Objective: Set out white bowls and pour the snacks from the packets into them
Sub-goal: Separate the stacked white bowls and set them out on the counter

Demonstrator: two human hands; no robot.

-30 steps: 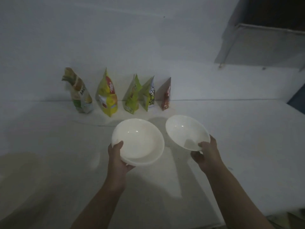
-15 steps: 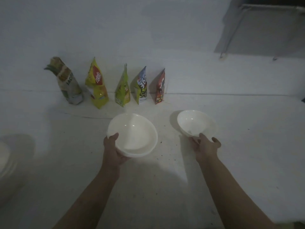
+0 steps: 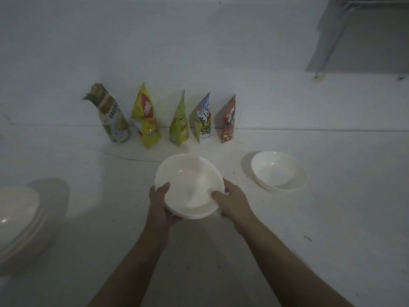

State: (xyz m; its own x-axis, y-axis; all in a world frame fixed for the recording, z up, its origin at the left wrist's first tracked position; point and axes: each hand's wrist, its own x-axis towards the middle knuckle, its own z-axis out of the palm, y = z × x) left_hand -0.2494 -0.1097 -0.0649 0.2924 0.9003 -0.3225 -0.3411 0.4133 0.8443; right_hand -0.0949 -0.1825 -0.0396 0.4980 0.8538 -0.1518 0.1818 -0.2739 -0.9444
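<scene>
Single head view, looking forward and down, close over white counter (image 3: 332, 229), facing wall

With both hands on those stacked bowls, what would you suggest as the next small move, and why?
Probably lift the top bowl off the stack of bowls with the right hand, whose thumb hooks over its rim, while the left hand steadies the rest, and set it left of the lone bowl. Only that one bowl is set out, while five snack packets wait by the wall.
</scene>
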